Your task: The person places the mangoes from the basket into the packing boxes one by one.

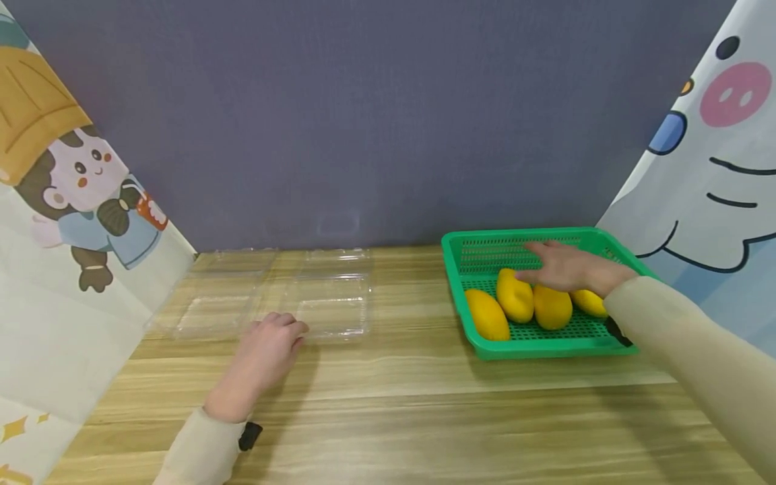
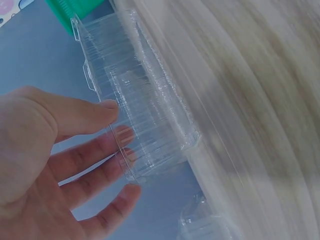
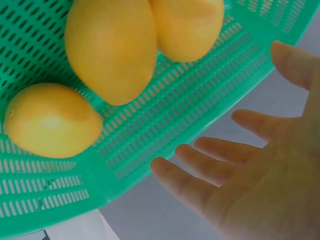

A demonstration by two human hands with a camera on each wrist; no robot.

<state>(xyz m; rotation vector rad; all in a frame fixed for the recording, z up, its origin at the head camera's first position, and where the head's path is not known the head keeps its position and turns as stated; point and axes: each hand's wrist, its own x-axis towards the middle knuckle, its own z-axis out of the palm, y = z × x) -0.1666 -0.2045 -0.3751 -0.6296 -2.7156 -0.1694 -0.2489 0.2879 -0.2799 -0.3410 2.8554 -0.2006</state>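
Note:
My left hand [image 1: 271,351] pinches the left rim of a clear plastic box [image 1: 332,330] on the table. In the left wrist view the thumb lies on one side of the box's thin wall, and fingers show through it on the other. Over a green plastic basket [image 1: 545,349] hovers my right hand [image 1: 560,267], its fingers spread and holding nothing. Several yellow mangoes lie in the basket, among them a mango [image 1: 487,315] by its left wall and a mango [image 3: 110,50] seen from above in the right wrist view.
A second clear plastic box [image 1: 215,315] stands left of the first, partly behind my left hand. Behind the wooden table [image 1: 388,417] rises a grey-blue panel [image 1: 388,121]. Printed panels with cartoon figures flank both sides.

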